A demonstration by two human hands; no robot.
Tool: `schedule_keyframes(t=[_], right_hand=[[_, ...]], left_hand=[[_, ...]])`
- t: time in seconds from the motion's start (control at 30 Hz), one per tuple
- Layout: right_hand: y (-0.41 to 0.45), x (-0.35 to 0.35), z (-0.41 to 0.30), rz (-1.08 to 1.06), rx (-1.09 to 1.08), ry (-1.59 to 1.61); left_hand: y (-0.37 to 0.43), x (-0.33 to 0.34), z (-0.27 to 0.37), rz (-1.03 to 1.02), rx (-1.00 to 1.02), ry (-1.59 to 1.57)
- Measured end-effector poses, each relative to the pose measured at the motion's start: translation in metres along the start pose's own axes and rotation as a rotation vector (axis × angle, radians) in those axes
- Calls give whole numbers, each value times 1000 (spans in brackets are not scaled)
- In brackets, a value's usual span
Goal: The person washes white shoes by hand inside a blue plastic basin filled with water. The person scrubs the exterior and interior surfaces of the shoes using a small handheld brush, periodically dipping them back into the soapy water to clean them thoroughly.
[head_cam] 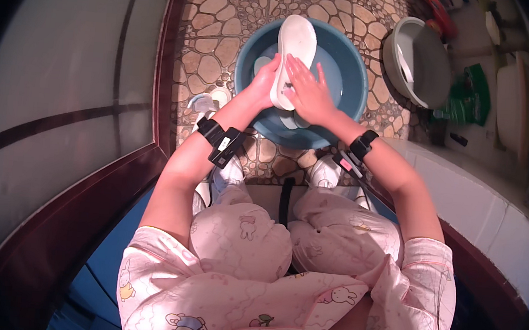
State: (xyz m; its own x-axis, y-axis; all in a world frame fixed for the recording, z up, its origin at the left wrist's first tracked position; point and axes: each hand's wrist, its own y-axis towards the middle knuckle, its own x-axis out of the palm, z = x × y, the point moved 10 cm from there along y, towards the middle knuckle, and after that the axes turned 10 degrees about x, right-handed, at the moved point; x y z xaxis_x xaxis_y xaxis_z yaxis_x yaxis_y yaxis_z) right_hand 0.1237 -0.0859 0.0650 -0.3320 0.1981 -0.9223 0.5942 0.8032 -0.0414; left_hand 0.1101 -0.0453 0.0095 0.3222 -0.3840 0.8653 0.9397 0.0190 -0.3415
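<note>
A white shoe insole (297,38) is held lengthwise above a blue plastic basin (359,65), with a small dark mark near its heel end. My left hand (265,81) grips its left edge. Flat against its face lies my right hand (311,92), fingers extended and the little finger spread from the others. Water (331,74) stands in the basin. Under the insole, pale pieces (289,120) show at the basin's near side, mostly hidden. Another pale rounded piece (261,64) shows beside my left hand.
A white and grey shoe (206,102) sits left of the basin on the pebble-patterned floor (212,33). To the right, a grey-beige tub (431,62) holds a white strip (405,64). A green pouch (476,96) lies beside it. A glazed door panel (73,54) borders the left side.
</note>
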Motion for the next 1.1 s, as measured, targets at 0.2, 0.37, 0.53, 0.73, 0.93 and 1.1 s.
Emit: schedule_keyframes(t=[0.2,0.37,0.53,0.73,0.93,1.1], right_hand=[[32,5,84,53,282,-32],[24,31,124,-64,487,68],[30,71,113,-242,350,-51],[47,103,101,-268,435,162],[52,120,113,-209,402,268],[52,137,136,-239,504,246]], left_hand=[[-11,-16,-37,-142,-115,-81],[-12,-41,-9,-160,-91,-129],[-7,-37,23,-63,144,18],[-11,-38,13,-134,2,-131],[-16,-47,19,-113,72,14],[-12,-56,20,32,104,130]])
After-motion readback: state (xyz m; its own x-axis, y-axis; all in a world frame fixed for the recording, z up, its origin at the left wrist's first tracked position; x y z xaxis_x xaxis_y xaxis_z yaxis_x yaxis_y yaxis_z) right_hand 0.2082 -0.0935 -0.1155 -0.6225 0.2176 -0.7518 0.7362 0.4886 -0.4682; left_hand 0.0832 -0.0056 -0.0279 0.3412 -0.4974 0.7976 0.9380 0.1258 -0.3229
